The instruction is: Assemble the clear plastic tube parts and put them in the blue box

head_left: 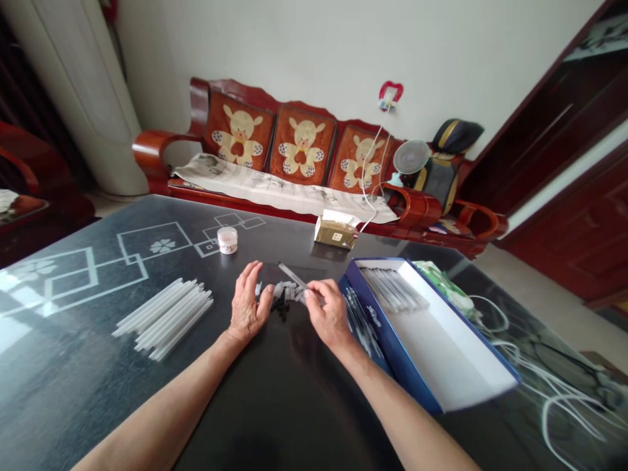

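Note:
My right hand point(330, 313) is closed on a slim translucent pen barrel point(293, 275) with a dark tip, which points up and to the left. To its left, my left hand point(249, 304) is open, thumb and fingers apart. A small clear piece point(258, 288) shows by its thumb; whether it touches the hand I cannot tell. Between the hands lie a heap of small clear pen caps point(289, 289) and several small black plugs point(280, 307). Left of my left hand, a bundle of whitish pen barrels point(169, 315) rests on the dark table point(230, 418).
At right stands a blue box point(456, 353) with white inside, holding a row of pens point(395, 290). Dark slim pens point(362, 320) lie along its left side. Farther back are a small round jar point(227, 240) and a tissue pack point(336, 230). White cables point(554, 386) trail at far right.

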